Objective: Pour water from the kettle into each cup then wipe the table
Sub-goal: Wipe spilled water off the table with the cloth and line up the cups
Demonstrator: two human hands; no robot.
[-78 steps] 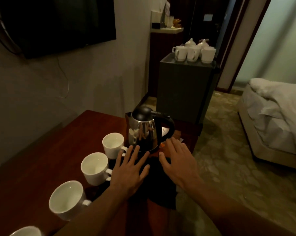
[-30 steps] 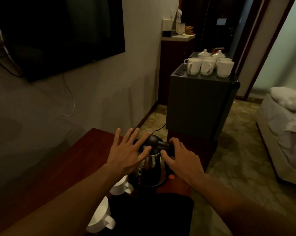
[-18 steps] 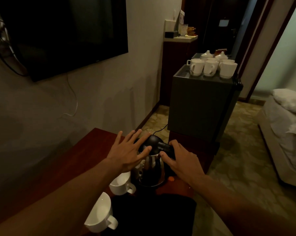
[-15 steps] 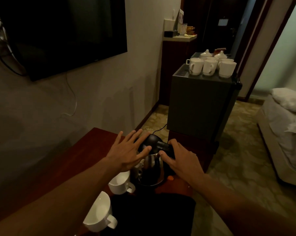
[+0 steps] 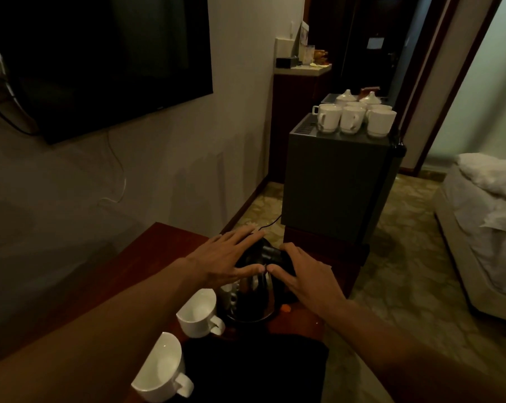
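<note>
- Kettle (image 5: 250, 289): it is standing upright at the far end of the table (image 5: 147, 257), just beside the farther cup. The body is showing as polished, rounded steel, with a black domed lid and a black handle.
- Left hand (image 5: 224, 261): it is spreading flat over the lid side of the kettle with straight, splayed fingers, gripping nothing. Whether the palm is touching the lid is not clear.
- Right hand (image 5: 307, 276): it is lying over the top of the black handle with fingers extended and the thumb pointing toward the left thumb. It is not showing as closed round the handle.
- Farther cup (image 5: 198, 312): white glazed ceramic with a loop handle. It is sitting upright, and no water is showing inside.
- Nearer cup (image 5: 160, 370): same make, sitting at the lower edge of view. It is also looking dry, though the light is dim.
- Dark cloth or mat (image 5: 254, 370): flat, matte and black, it is lying on the table just before the kettle.
- Table: reddish-brown wood with a smooth, dull sheen.
- Progress, as judged: the task is only beginning. The kettle is not yet lifted, so pouring into each cup and the whole wiping step are both remaining.
- Spare cups (image 5: 353, 119): these white cups are standing on the grey cabinet (image 5: 333, 184), well apart from the table.
</note>
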